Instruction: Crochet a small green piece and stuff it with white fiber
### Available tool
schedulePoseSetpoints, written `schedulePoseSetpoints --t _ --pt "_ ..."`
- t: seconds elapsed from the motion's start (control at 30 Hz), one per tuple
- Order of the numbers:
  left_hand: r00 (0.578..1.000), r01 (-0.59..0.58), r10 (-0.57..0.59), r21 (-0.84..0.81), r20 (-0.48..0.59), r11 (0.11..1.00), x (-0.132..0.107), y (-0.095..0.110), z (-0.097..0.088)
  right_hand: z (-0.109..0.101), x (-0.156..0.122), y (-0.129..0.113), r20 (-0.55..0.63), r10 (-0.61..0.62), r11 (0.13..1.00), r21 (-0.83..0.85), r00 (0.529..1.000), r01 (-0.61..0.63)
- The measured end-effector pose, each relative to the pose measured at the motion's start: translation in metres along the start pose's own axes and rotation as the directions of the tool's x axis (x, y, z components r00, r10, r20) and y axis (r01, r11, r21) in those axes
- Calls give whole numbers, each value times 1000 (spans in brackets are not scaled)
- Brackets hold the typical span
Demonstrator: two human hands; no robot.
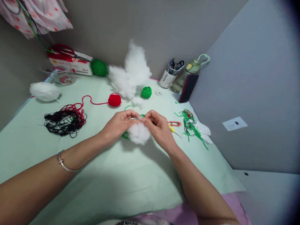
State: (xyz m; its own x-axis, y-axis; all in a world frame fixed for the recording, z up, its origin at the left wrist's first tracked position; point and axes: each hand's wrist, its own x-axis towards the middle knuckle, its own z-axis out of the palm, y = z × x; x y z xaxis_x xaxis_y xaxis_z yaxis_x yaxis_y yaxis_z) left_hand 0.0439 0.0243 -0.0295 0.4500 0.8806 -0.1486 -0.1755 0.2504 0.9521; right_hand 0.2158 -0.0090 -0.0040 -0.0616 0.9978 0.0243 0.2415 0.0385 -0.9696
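Note:
My left hand (119,123) and my right hand (158,126) meet over the middle of the pale green table (98,175). Both have fingers pinched together on a white tuft of stuffing (138,133) that hangs between them. A small green crocheted piece (125,135) shows just under my left hand, partly hidden by the tuft. A thin green yarn strand (129,107) loops away from it toward the back.
A big pile of white stuffing (130,73), a red yarn ball (114,100), two green yarn balls (146,92), a black and red thread tangle (64,120), white yarn (44,91), snips (174,123), green scraps (191,125), a pen jar (169,76), a bottle (185,78), a phone (188,88).

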Motion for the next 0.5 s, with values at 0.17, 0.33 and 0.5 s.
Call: schedulePoseSetpoints --t 0.17,0.33,0.5 --pt "981 -102 123 136 -151 985 -1 -1 3 4 -6 -4 158 -17 1000 -17 987 20" --pt "988 -41 58 117 -144 992 -3 2 6 12 -8 1 121 -64 988 -133 991 80" --pt "1000 19 -19 -50 -2 999 -3 9 3 4 0 5 -84 -69 986 -155 994 56"
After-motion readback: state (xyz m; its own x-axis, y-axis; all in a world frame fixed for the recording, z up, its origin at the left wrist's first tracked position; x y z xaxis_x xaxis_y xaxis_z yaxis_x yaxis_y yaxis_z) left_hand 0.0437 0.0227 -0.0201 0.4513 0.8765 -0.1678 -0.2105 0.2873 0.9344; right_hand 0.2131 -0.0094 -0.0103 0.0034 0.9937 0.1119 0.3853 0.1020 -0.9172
